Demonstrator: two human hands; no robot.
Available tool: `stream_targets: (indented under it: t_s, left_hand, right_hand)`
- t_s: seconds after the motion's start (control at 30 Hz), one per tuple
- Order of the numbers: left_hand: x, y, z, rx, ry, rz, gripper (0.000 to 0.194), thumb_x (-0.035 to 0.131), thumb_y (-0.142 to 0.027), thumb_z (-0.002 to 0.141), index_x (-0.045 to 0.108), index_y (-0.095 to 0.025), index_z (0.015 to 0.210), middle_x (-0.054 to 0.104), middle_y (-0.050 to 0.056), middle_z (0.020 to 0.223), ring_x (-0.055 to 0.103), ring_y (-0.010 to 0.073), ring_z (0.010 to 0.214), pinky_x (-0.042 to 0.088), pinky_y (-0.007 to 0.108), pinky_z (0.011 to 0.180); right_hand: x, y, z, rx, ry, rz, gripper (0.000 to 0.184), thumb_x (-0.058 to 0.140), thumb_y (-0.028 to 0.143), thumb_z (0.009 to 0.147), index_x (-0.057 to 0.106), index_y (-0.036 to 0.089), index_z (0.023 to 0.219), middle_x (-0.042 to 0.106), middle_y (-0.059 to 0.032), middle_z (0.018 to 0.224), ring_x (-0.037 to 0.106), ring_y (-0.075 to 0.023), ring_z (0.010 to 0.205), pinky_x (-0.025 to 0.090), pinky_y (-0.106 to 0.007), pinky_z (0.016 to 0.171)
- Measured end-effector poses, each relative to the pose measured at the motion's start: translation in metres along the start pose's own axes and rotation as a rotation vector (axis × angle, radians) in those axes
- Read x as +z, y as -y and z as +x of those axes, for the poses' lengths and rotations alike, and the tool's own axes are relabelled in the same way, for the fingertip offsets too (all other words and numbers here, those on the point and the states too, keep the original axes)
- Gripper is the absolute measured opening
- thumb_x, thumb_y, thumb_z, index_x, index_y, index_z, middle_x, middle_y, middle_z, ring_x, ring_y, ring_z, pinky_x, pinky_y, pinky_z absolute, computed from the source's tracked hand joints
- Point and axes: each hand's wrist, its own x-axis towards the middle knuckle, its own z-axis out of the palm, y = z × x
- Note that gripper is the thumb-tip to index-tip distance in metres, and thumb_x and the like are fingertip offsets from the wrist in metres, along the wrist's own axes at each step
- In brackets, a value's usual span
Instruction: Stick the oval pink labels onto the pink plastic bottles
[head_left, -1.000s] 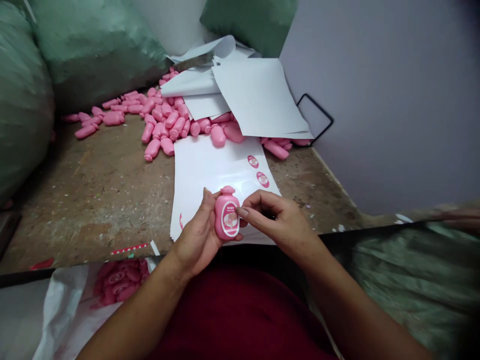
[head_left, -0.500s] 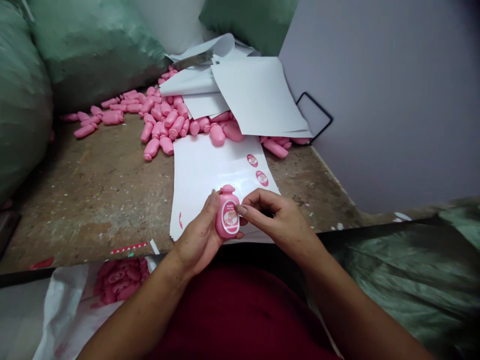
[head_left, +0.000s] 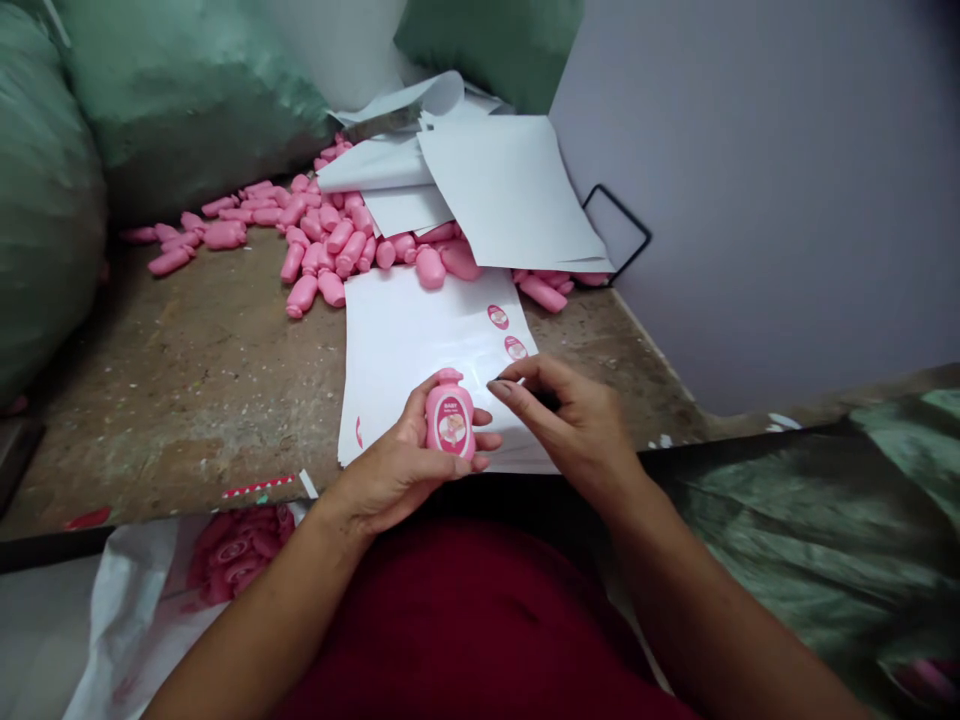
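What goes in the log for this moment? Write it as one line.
left hand: holds labelled pink bottle | right hand: over white label sheet | loose pink bottles: heaped beyond sheet

Bench (head_left: 187,400) gap L of sheets (head_left: 427,350) — bottles (head_left: 302,295) ahead

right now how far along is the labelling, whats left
Partway. Done: pink plastic bottles with oval labels lie in the white woven sack at lower left. In hand: the left hand holds a labelled pink bottle, with the right hand beside it. Left: a heap of plain pink bottles and oval pink labels on the white backing sheet.
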Motion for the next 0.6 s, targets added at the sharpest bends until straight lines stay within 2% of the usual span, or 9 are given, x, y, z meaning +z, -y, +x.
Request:
stream_targets:
  t_s: [0.1,0.17,0.23,0.3,0.37,0.43,0.5,0.53,0.6]
  left_hand:
    - [-0.006,0.001,-0.003,-0.029,0.018,-0.006,0.087,0.079,-0.001,0.059,0.041,-0.028,0.133,0.066,0.002,0.104,0.068,0.0177,0.097,0.051,0.028,0.085]
    - [-0.022,-0.002,-0.017,-0.041,0.000,0.067,0.082,0.082,-0.010,0.062,0.044,-0.027,0.133,0.067,0.003,0.105,0.068,0.0185,0.097,0.051,0.028,0.084]
    - [-0.050,-0.011,-0.046,-0.059,-0.070,0.244,0.071,0.081,-0.024,0.071,0.048,-0.028,0.134,0.067,0.004,0.107,0.068,0.0191,0.095,0.051,0.028,0.081]
    - [-0.085,-0.023,-0.090,-0.109,-0.212,0.521,0.061,0.073,-0.040,0.081,0.050,-0.030,0.137,0.069,0.004,0.107,0.068,0.0207,0.096,0.051,0.031,0.083]
    - [-0.117,-0.038,-0.134,-0.204,-0.302,0.822,0.070,0.081,-0.042,0.072,0.055,-0.033,0.136,0.070,0.004,0.119,0.065,0.0258,0.109,0.049,0.036,0.095]
    - [-0.137,-0.054,-0.163,-0.216,-0.415,1.007,0.068,0.080,-0.047,0.071,0.058,-0.034,0.135,0.066,0.004,0.133,0.059,0.0304,0.123,0.044,0.042,0.106]
    - [-0.142,-0.070,-0.163,-0.138,-0.541,1.145,0.062,0.074,-0.051,0.074,0.063,-0.031,0.131,0.068,0.006,0.131,0.061,0.0322,0.123,0.046,0.046,0.105]
    - [-0.141,-0.079,-0.152,-0.063,-0.601,1.214,0.057,0.071,-0.051,0.076,0.066,-0.028,0.127,0.071,0.008,0.125,0.065,0.0321,0.117,0.050,0.046,0.101]
    - [-0.137,-0.100,-0.109,0.154,-0.677,1.388,0.041,0.066,-0.042,0.079,0.072,-0.020,0.114,0.077,0.011,0.104,0.072,0.0296,0.097,0.057,0.041,0.088]
  right_hand:
    - [0.006,-0.002,-0.003,0.058,0.075,0.074,0.024,0.063,0.045,0.086,0.067,0.021,0.081,0.052,0.0044,0.059,0.046,-0.0125,0.056,0.035,-0.027,0.056]
    - [0.008,-0.004,-0.003,0.084,0.113,0.087,0.027,0.062,0.048,0.085,0.067,0.022,0.080,0.051,0.0044,0.059,0.046,-0.0129,0.055,0.034,-0.027,0.055]
    - [0.008,-0.007,-0.002,0.105,0.126,0.076,0.030,0.062,0.051,0.083,0.067,0.022,0.079,0.052,0.0037,0.059,0.047,-0.0138,0.056,0.035,-0.028,0.055]
    - [0.007,-0.012,0.000,0.126,0.131,0.053,0.033,0.060,0.055,0.082,0.068,0.023,0.078,0.055,0.0025,0.060,0.050,-0.0150,0.056,0.036,-0.029,0.056]
    - [0.008,-0.019,0.003,0.133,0.141,0.019,0.036,0.058,0.058,0.082,0.068,0.024,0.077,0.057,0.0014,0.059,0.052,-0.0164,0.055,0.038,-0.029,0.055]
    - [0.012,-0.026,0.007,0.108,0.162,-0.027,0.038,0.056,0.061,0.083,0.069,0.025,0.077,0.062,0.0001,0.061,0.056,-0.0184,0.056,0.040,-0.030,0.056]
    - [0.019,-0.031,0.009,0.052,0.207,-0.079,0.038,0.054,0.061,0.086,0.070,0.027,0.081,0.067,-0.0004,0.066,0.060,-0.0199,0.060,0.042,-0.032,0.059]
    - [0.024,-0.032,0.009,0.019,0.233,-0.105,0.038,0.053,0.061,0.087,0.071,0.028,0.083,0.069,-0.0001,0.068,0.062,-0.0203,0.061,0.044,-0.032,0.061]
    - [0.034,-0.033,0.009,-0.032,0.284,-0.151,0.036,0.052,0.061,0.090,0.071,0.030,0.086,0.071,0.0009,0.070,0.063,-0.0205,0.062,0.045,-0.033,0.064]
